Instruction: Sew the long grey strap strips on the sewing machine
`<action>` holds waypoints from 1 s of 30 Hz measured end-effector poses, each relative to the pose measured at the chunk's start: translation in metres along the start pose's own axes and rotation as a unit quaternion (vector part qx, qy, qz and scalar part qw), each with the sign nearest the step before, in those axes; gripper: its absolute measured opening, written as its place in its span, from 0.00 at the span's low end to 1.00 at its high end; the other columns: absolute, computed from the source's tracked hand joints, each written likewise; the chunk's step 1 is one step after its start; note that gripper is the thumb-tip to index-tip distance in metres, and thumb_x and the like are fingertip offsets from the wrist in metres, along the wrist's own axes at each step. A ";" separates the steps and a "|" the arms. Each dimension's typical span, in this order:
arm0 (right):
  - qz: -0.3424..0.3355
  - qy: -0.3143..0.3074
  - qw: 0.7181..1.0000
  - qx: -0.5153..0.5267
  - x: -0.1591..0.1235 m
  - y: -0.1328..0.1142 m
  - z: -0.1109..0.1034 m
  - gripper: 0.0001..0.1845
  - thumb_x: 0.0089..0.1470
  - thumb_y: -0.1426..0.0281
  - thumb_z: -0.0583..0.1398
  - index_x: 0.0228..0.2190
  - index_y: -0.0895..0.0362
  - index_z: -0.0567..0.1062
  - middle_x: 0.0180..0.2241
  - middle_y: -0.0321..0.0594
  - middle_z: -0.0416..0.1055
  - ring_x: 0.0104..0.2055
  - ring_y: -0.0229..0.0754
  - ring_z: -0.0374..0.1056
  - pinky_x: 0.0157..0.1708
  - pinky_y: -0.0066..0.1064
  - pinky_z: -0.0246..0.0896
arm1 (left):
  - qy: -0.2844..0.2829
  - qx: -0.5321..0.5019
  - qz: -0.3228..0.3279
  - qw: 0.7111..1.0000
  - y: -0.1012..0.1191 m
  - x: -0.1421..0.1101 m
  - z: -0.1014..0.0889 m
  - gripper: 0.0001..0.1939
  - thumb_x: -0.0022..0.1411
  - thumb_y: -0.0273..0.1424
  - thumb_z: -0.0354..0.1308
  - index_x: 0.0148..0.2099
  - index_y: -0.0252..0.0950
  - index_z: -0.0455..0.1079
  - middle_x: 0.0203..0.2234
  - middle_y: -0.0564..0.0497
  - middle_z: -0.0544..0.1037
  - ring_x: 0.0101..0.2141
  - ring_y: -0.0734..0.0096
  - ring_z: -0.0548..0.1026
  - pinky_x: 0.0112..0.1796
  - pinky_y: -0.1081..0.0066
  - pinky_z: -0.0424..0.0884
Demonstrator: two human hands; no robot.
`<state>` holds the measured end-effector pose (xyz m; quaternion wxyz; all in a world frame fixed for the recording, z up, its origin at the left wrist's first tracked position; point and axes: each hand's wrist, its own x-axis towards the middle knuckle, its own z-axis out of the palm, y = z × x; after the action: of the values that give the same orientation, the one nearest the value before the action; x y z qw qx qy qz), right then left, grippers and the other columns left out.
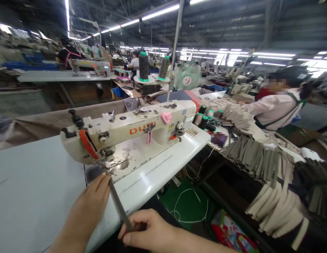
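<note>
A narrow grey-brown fabric strip (pixel 118 201) runs from the needle area of a white sewing machine (pixel 121 130) down over the table's front edge. Close to the presser foot, my left hand (pixel 93 198) has its fingers together on the strip's upper part, pressing along its left side. Lower down, my right hand (pixel 150 228) is closed around the near end of the strip, pinching it between thumb and fingers. The strip's far end is hidden under the machine head.
The white sewing table (pixel 34 186) spreads to the left. Bundles of beige and grey strips (pixel 258 158) hang at the right, where a co-worker (pixel 279 102) sits. Thread cones (pixel 143 66) and a fan (pixel 188 77) stand behind the machine. A colourful bag (pixel 232 232) lies below right.
</note>
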<state>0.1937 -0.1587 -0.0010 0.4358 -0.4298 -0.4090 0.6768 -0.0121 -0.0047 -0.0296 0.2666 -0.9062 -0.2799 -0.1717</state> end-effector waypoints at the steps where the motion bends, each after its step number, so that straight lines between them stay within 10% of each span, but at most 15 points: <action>1: -0.009 0.018 1.000 -0.017 0.003 -0.001 0.002 0.21 0.48 0.54 0.74 0.36 0.59 0.86 0.27 0.34 0.74 0.29 0.34 0.65 0.34 0.26 0.60 | 0.002 0.004 0.006 1.000 0.000 0.000 0.000 0.19 0.65 0.16 0.48 0.46 0.27 0.81 0.50 0.34 0.79 0.55 0.45 0.75 0.56 0.50 0.74; 9: -0.005 0.020 0.997 0.075 0.028 0.004 0.011 0.34 0.43 0.45 0.73 0.40 0.61 0.82 0.26 0.38 0.78 0.30 0.40 0.73 0.38 0.33 0.68 | -0.008 0.032 0.012 0.999 0.000 -0.003 0.003 0.20 0.64 0.15 0.48 0.45 0.28 0.81 0.52 0.35 0.79 0.56 0.47 0.75 0.56 0.52 0.74; 30: 0.032 -0.065 0.994 0.086 -0.010 -0.007 -0.005 0.26 0.54 0.51 0.70 0.30 0.65 0.83 0.25 0.42 0.78 0.26 0.37 0.72 0.30 0.27 0.63 | -0.014 -0.067 -0.078 0.995 0.004 0.012 -0.011 0.15 0.70 0.21 0.49 0.49 0.30 0.77 0.49 0.38 0.80 0.53 0.54 0.77 0.54 0.59 0.75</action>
<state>0.2029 -0.1653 0.0059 0.4215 -0.3590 -0.3629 0.7495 -0.0019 -0.0090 -0.0170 0.1872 -0.8998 -0.3408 -0.1979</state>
